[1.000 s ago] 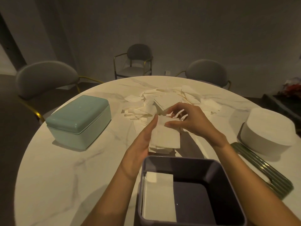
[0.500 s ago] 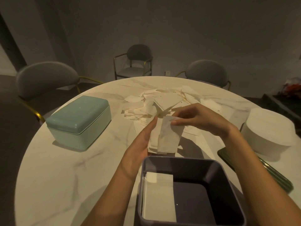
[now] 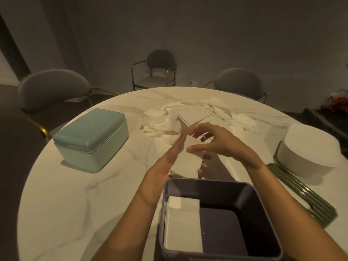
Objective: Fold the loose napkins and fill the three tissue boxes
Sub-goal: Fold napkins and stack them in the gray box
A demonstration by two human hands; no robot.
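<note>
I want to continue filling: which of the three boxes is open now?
The dark purple box nearest the person is open, with folded napkins inside. The teal box and white round box have lids on.

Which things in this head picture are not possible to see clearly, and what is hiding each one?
- Inside of the closed teal plastic box, head view: its lid covers it.
- Round white box, head view: no opening shows.
- Dark green ribbed lid, head view: partly under the white box and the right arm.
- Folded white napkin: left hand and right hand cover its edges.
</note>
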